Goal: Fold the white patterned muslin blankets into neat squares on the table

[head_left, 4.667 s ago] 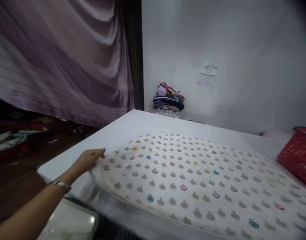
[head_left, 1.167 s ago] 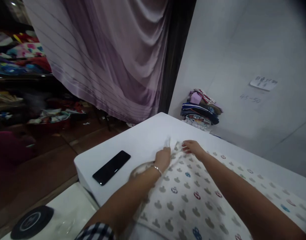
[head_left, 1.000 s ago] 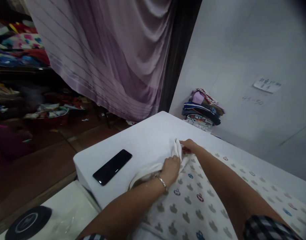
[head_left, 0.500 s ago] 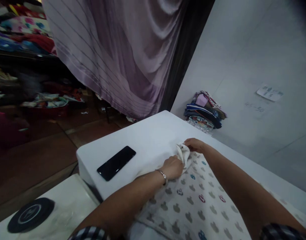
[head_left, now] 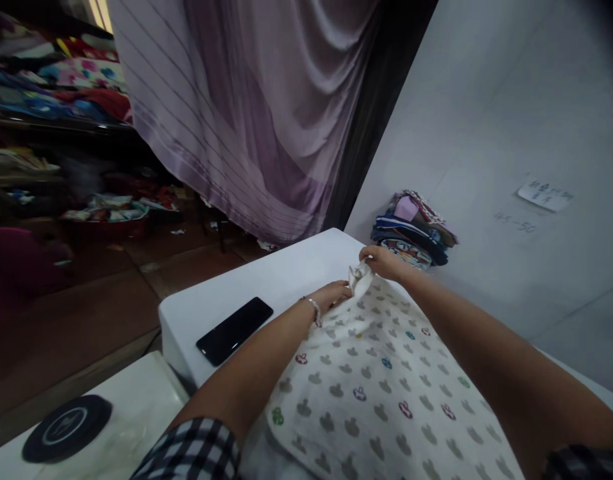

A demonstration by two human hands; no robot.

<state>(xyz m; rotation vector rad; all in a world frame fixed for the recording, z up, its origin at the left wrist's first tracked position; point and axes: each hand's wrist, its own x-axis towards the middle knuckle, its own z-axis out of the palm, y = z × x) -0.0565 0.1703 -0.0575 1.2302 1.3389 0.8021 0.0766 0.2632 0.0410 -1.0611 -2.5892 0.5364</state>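
A white cloth (head_left: 386, 393) printed with grey and coloured rabbit shapes spreads across the white table toward me. Its far edge is gathered into a raised bunch between my hands. My right hand (head_left: 382, 262) pinches this bunch from its right side, with the thumb partly hidden. On the other side, my left hand (head_left: 331, 294), with a bracelet at the wrist, has its fingertips closed on the gathered edge; the cloth partly covers them.
A black phone (head_left: 235, 330) lies on the white table (head_left: 296, 263), left of the cloth. Folded clothes (head_left: 411, 230) are stacked against the wall. Nearer left, a round black object (head_left: 67, 428) rests on a pale surface. A purple curtain (head_left: 256, 120) hangs behind the table.
Both hands have moved forward with the bunched edge, and the cloth now lies flatter and wider toward me. My left hand has loosened from a fist to longer fingers. The view shifted slightly.
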